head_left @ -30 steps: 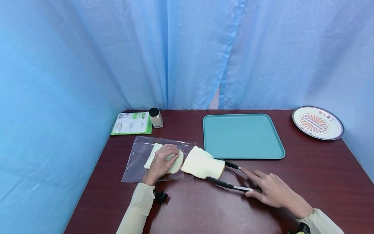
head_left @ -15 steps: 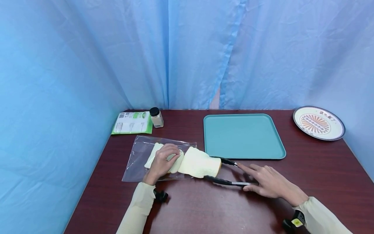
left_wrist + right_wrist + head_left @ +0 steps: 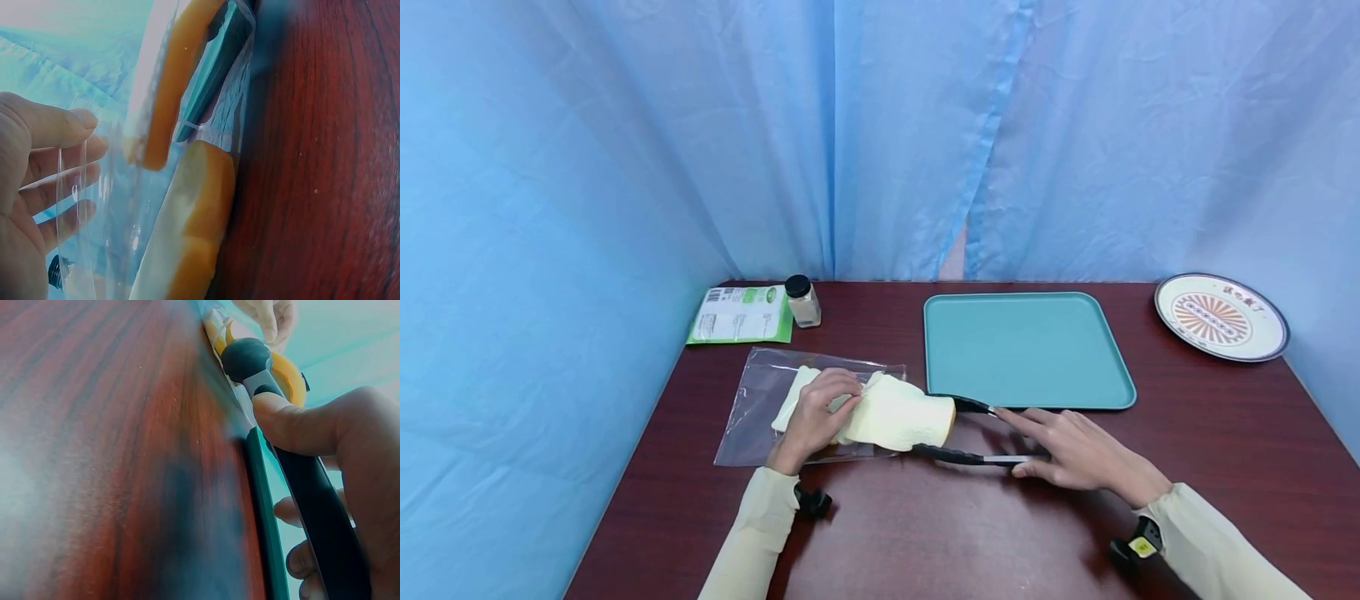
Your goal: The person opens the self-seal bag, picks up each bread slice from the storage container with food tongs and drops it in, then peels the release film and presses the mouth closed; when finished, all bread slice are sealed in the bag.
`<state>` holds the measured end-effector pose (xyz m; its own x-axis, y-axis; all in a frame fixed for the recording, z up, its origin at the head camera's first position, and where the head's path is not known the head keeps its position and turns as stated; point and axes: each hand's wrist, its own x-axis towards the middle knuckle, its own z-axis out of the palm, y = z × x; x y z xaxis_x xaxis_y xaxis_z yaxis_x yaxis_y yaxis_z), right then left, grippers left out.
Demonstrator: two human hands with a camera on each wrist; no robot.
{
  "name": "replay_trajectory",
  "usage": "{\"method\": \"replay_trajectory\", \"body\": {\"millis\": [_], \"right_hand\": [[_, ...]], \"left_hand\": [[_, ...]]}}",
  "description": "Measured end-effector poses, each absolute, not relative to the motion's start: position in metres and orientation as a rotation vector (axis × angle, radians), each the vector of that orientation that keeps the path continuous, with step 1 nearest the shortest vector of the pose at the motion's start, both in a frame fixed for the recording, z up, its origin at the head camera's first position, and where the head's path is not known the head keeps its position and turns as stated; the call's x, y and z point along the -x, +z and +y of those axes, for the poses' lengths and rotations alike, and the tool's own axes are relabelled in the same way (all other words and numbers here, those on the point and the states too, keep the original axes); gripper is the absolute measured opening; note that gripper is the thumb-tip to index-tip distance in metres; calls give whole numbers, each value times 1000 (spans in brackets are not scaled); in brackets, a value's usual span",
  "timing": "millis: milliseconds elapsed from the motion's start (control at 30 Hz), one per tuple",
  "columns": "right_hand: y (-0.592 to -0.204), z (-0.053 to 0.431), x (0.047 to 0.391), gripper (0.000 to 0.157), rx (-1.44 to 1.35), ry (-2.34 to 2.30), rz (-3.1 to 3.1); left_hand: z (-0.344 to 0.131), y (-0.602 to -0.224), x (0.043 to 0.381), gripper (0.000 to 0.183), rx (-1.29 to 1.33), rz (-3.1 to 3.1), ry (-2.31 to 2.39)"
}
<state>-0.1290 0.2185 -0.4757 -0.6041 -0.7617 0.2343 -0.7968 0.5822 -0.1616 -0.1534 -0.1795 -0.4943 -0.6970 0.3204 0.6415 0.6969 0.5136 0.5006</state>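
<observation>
My left hand [image 3: 816,408] pinches the upper film at the mouth of a clear plastic bag [image 3: 747,425], lifting it in the left wrist view. Inside the bag lies a slice of bread [image 3: 194,231]. My right hand [image 3: 1078,450] grips a pair of black-handled tongs [image 3: 951,455], thumb on one arm and fingers on the other. Between the tongs' black tips is a second slice of bread [image 3: 904,414], pale with a brown crust. Its left edge sits at the bag's mouth beside my left fingertips, overlapping the bag in the head view.
A teal tray [image 3: 1026,350] stands just behind the tongs. Behind the bag are a green and white packet [image 3: 741,315] and a small black-lidded jar [image 3: 803,302]. A patterned plate [image 3: 1262,333] sits at the far right. Blue curtains [image 3: 895,142] border the table's back and left side.
My right hand has moved left with the tongs, bringing the bread slice from beside the bag's mouth to over it. The left hand has stayed in place.
</observation>
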Motion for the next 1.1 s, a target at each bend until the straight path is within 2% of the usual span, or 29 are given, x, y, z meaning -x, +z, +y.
{"method": "replay_trajectory", "body": {"millis": [600,1100], "right_hand": [[-478,194,149,72,-1395,364,-2683],[-482,175,160,75,-1403,343,-2724]], "left_hand": [[-179,-493,153,12,834,-2261,-1080],[-180,-489,153,11,818,-2282,-1083]]}}
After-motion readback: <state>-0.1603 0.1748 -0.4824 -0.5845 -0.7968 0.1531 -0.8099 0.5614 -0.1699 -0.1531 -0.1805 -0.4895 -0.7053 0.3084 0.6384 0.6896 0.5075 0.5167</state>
